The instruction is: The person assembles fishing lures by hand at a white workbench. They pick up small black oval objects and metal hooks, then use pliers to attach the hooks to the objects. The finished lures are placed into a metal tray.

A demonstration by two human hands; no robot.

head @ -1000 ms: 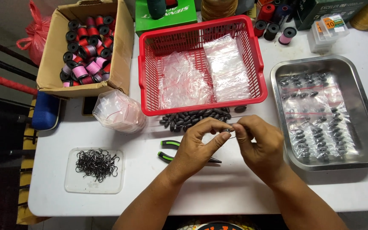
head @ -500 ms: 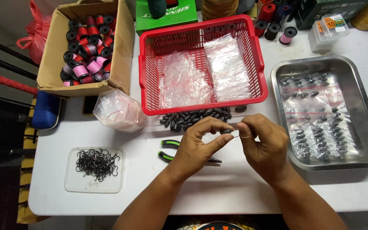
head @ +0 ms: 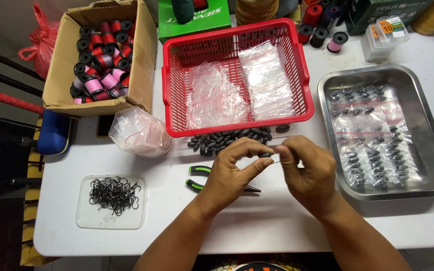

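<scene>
Head camera, looking straight down on a white table [head: 277, 226]. Left hand [head: 234, 168] and right hand [head: 305, 168] meet at the table's middle, fingertips almost touching. Between them sits a small dark oval sinker [head: 266, 155], pinched by the left thumb and forefinger; the right hand's thumb and forefinger are closed together just beside it, on something too fine to make out. Under the left hand, lying flat on the table, a pair of green-handled black pliers [head: 202, 178], partly hidden by the wrist. Just beyond the hands, a loose pile of the same dark oval sinkers [head: 227, 140] lies against the front wall of a red plastic mesh basket [head: 174, 108]; inside the basket, two heaps of small clear plastic bags [head: 242, 88]. Right of the hands, a rectangular stainless steel tray [head: 430, 130] holds clear bags already filled with dark sinkers [head: 372, 130], laid in rows. Left of the basket, a bulging clear bag stuffed with more small bags [head: 139, 131]. Near the front left corner of the table, a shallow clear plastic lid carrying a tangle of black fishing hooks [head: 112, 193]. At the back left, an open brown cardboard box [head: 136, 60] full of spools of red, pink and black thread [head: 99, 60]. More spools stand along the table's far edge [head: 322, 30].
</scene>
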